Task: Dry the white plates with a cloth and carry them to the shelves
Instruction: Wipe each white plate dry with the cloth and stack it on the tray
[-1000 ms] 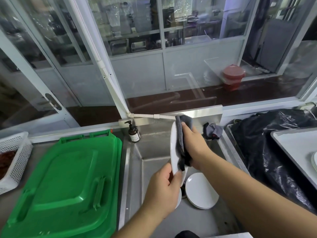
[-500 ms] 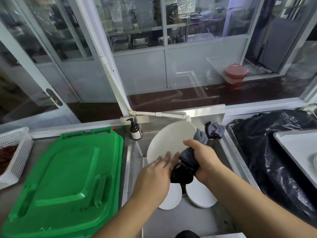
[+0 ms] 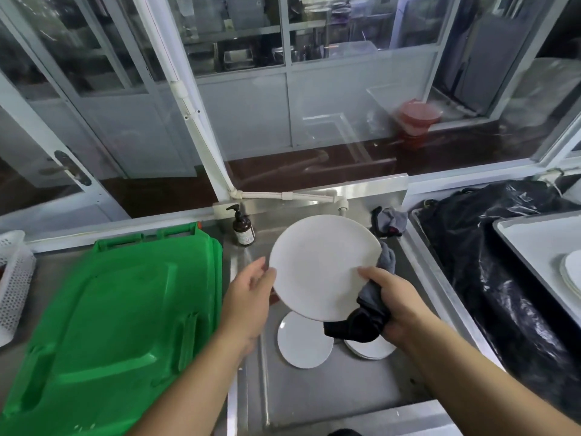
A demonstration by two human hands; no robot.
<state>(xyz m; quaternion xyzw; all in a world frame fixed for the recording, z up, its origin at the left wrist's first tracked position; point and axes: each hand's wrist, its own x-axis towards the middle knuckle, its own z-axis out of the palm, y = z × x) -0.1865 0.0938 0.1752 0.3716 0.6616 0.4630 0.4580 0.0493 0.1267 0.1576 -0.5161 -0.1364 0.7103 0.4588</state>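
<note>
Right hand fingers hidden under the white plate and the gray cloth, only the thumb shows on top; the plate covers part of the small plate and the stack in the sink. Green bin lid cut off at the bottom-left edge, white basket at the left edge, tray with plates at the right edge. Soap bottle label too small to read, items behind the glass blurred by reflections.

Steel sink with two white plates on its floor, soap bottle on the rim.
</note>
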